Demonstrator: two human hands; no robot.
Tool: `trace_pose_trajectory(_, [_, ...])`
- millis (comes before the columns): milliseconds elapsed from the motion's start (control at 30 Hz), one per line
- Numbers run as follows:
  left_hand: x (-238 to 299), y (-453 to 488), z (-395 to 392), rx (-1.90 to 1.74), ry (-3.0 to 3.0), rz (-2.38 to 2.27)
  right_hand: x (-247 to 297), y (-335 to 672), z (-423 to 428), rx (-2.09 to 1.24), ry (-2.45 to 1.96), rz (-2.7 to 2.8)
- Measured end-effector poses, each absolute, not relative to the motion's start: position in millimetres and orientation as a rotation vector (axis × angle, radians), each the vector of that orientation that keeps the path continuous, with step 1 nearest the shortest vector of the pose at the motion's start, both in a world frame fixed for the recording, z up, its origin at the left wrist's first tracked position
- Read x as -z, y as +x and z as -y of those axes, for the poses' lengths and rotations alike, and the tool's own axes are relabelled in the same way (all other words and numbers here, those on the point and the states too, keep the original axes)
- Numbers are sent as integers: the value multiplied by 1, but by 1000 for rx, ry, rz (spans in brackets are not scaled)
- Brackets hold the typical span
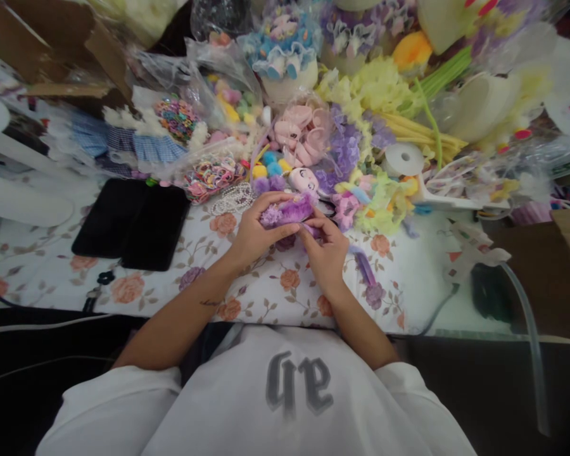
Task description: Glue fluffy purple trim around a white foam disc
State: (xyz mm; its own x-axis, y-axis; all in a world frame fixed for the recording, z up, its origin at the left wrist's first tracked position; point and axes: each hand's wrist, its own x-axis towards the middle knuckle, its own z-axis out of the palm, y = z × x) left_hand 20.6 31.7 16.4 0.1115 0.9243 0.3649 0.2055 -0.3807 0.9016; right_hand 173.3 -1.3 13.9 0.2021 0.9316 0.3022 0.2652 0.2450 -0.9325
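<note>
Between my two hands, above the table's front part, is a fuzzy purple piece point(292, 210) that looks like bent pipe cleaner. My left hand point(260, 233) wraps round its left end, thumb along the near side. My right hand point(325, 246) pinches its right end with the thumb and fingers, which partly hide it. Just beyond the fingers lies a small doll head point(304, 180) with a drawn face. Blue, yellow and purple pom-poms point(270, 166) sit behind my left hand. A purple fuzzy strip point(365, 266) rests on the cloth right of my right wrist.
Two black phones point(130, 221) lie at the left on the flowered tablecloth point(247, 297). Bags of rubber bands point(213, 177), a ribbon roll point(403, 158), yellow pipe cleaners point(422, 134) and mesh flowers crowd the back. A glue gun point(475, 253) stands at the right beside a cardboard box.
</note>
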Motion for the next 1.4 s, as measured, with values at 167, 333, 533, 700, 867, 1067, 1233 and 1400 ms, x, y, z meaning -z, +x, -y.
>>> trace_pose_trajectory(167, [-16,17,-34,-1318,1728,-1096,-15,174,3,-680,-1260,1340])
trace_pose_trajectory(333, [-17,16,-34,-1360,1754,-1084,-18,174,4,-664,-1250,1371])
trace_pose_trajectory(533, [-18,14,-33,-1368,1773,-1151,-19,176,4,-645,-1243,1387])
trace_pose_trajectory(700, [-17,14,-33,-1389,1753,-1143,-22,176,4,-602,-1213,1416])
trace_pose_trajectory(867, [-17,13,-33,-1356,1712,-1156,-24,176,4,-534,-1212,1426])
trace_pose_trajectory(1067, [-12,10,-35,-1362,1696,-1067,-27,175,6,-523,-1253,1445])
trace_pose_trajectory(1233, [-6,10,-36,-1349,1623,-1033,-30,174,9,-516,-1275,1468])
trace_pose_trajectory(1400, [-5,10,-36,-1372,1642,-1062,-30,174,9,-542,-1253,1492])
